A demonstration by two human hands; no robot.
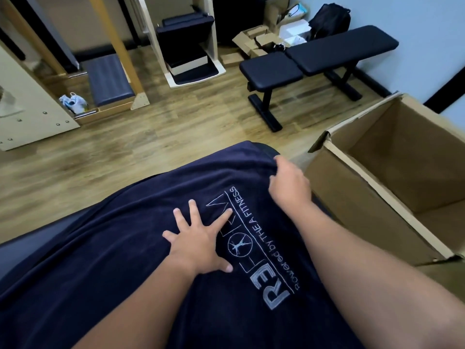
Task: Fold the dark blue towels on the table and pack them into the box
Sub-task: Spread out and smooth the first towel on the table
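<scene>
The soft, limp, probably light towel lies spread under both hands, the empty box just right of them; flat left hand presses it, right hand pinches its far edge, a good hold.

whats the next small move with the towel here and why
Probably draw the right hand back toward the body, carrying the far edge it grips over the towel to make a fold. The left hand lies flat with spread fingers beside the logo, pinning the cloth, and the box stands open at the right.
</scene>
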